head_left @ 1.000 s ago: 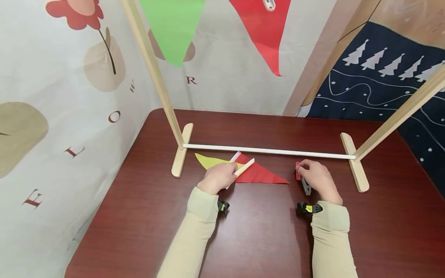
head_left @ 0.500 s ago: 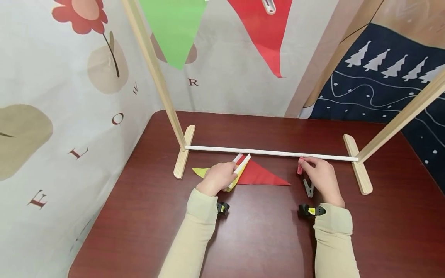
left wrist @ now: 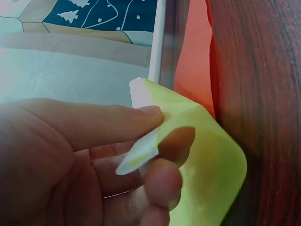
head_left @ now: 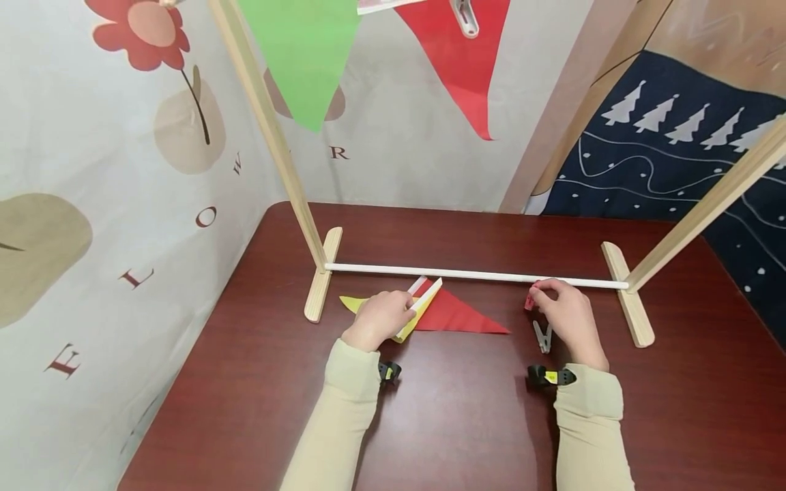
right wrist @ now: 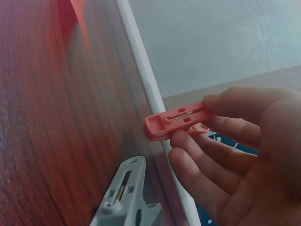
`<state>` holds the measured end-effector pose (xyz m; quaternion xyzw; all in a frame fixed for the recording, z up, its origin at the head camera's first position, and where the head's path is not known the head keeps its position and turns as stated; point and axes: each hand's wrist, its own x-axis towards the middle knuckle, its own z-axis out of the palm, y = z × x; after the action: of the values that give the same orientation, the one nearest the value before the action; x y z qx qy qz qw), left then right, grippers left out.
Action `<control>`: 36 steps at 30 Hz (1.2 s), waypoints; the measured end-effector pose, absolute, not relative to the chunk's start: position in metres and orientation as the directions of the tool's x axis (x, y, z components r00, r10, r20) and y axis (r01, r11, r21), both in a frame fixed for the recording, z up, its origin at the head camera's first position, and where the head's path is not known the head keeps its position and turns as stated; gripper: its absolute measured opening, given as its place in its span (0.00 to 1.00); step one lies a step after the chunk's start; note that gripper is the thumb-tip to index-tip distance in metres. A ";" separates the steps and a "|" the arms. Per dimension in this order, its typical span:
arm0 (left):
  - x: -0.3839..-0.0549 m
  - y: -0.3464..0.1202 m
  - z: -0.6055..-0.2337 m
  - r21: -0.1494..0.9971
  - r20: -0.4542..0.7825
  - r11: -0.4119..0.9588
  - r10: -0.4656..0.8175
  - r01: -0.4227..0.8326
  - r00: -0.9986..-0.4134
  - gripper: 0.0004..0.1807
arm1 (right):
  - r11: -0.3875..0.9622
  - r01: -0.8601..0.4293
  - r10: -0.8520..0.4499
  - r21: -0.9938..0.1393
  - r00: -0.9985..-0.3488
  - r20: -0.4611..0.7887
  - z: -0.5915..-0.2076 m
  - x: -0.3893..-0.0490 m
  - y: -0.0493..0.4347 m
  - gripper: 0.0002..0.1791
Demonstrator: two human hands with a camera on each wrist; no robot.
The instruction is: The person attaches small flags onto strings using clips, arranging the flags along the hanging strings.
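My left hand (head_left: 382, 317) pinches a yellow pennant (left wrist: 207, 155) by its white top edge, thumb on one side and fingers behind. The yellow cloth bends down from the fingers and overlaps a red pennant (head_left: 463, 315) lying on the table. In my right hand (head_left: 568, 314) a red clothespin (right wrist: 176, 121) is held between thumb and fingertips, its metal spring showing in the right wrist view. Just below that hand a grey clothespin (head_left: 543, 337) lies on the table, also large in the right wrist view.
A wooden frame stands around the work, with a left post (head_left: 270, 129), a right post (head_left: 706, 204) and a low white rod (head_left: 473, 275) behind both hands. Higher up hang a green pennant (head_left: 307, 61) and a red hanging pennant (head_left: 460, 68) with a white clothespin (head_left: 467, 19).
The red clothespin has been lifted away from the grey one, which stays on the table. The yellow pennant has turned steeper in my left hand, its cloth now folding downward.
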<state>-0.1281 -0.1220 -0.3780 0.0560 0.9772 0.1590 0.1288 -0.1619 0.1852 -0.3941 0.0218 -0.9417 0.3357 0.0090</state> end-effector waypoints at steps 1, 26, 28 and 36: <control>-0.128 -0.122 -0.378 0.326 -0.233 0.943 0.150 0.068 -0.961 0.12 | 0.768 -0.039 -0.029 -0.639 -0.999 0.026 -0.394 -0.162 0.185 0.18; -0.129 -0.127 -0.376 0.362 -0.247 0.932 0.113 0.016 -0.962 0.12 | 0.771 -0.041 0.019 -0.636 -0.996 0.087 -0.397 -0.163 0.189 0.13; -0.130 -0.127 -0.376 0.371 -0.248 0.928 0.105 0.005 -0.963 0.14 | 0.770 -0.033 -0.001 -0.637 -0.999 0.051 -0.397 -0.163 0.190 0.14; -0.133 -0.126 -0.377 0.401 -0.222 0.916 0.087 -0.010 -0.971 0.15 | 0.783 0.011 -0.044 -0.623 -0.996 -0.074 -0.395 -0.164 0.196 0.15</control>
<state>-0.1333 -0.1256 -0.3765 0.0197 0.9716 0.2039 0.1183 -0.1637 0.1964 -0.3947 0.0087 -0.9431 0.3296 -0.0421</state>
